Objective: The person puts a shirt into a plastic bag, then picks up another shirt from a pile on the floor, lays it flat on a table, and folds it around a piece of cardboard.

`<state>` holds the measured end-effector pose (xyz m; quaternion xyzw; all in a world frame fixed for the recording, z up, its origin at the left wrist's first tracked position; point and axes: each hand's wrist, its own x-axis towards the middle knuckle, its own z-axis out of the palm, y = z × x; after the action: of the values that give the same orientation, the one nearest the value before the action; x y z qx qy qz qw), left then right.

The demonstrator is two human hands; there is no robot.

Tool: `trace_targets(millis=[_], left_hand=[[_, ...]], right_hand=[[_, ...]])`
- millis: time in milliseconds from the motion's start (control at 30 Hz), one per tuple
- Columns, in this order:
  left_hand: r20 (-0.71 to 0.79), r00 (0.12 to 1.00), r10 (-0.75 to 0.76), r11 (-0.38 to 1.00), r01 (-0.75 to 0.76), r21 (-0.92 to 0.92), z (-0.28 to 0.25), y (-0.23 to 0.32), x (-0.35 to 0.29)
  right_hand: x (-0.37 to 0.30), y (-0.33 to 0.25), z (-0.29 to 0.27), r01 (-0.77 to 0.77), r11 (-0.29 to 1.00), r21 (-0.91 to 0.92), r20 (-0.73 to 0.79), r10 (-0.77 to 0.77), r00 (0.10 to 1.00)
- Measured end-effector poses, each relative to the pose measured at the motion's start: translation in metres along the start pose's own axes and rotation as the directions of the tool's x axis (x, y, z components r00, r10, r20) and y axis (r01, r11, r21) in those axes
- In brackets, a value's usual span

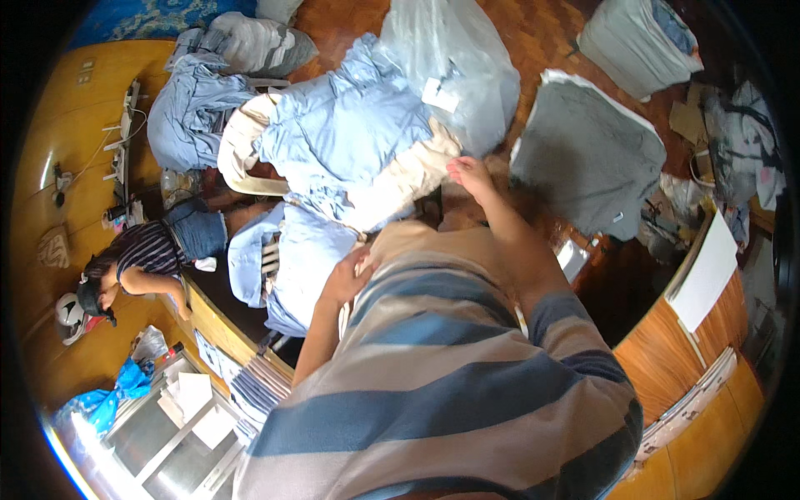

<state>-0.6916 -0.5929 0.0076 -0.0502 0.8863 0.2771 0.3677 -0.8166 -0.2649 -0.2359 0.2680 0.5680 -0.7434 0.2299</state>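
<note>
My left hand [345, 276] rests at my waist with its fingers loosely apart, and nothing shows in it. Beside it lies light blue cloth [312, 246] draped over a chair. My right hand [469, 176] is stretched ahead, fingers loosely extended and seemingly holding nothing. It is close to the edge of a cream cloth [418, 171]. On top of that cloth, a heap of light blue fabric [346, 125] spreads over a cream plastic chair [242, 154]. A large clear plastic bag [479, 83] with a white label stands just beyond my right hand.
Grey fabric [587, 154] covers something to the right; a grey sack [642, 46] stands behind it. More blue cloth [192, 121] hangs at the far left. Another person [154, 258] leans by a wooden counter [221, 325]. A glass-topped case [158, 442] and a wooden cabinet [667, 358] flank me.
</note>
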Motion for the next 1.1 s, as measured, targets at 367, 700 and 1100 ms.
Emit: trace_targets(millis=[367, 700, 1100], left_hand=[[-0.117, 0.923, -0.366, 0.846, 0.277, -0.456, -0.034, -0.125, -0.074], [-0.352, 0.932, 0.083, 0.855, -0.248, -0.455, -0.123, -0.074, 0.032], [0.033, 0.565, 0.825, 0.545, -0.809, 0.221, -0.312, 0.181, -0.047]], right_hand=[[0.252, -0.022, 0.07, -0.332, 0.766, -0.55, -0.113, 0.326, 0.939], [0.101, -0.189, 0.16, 0.536, 0.72, -0.442, -0.196, -0.66, 0.725], [-0.235, -0.337, 0.216, 0.977, 0.213, 0.005, 0.681, -0.717, 0.153]])
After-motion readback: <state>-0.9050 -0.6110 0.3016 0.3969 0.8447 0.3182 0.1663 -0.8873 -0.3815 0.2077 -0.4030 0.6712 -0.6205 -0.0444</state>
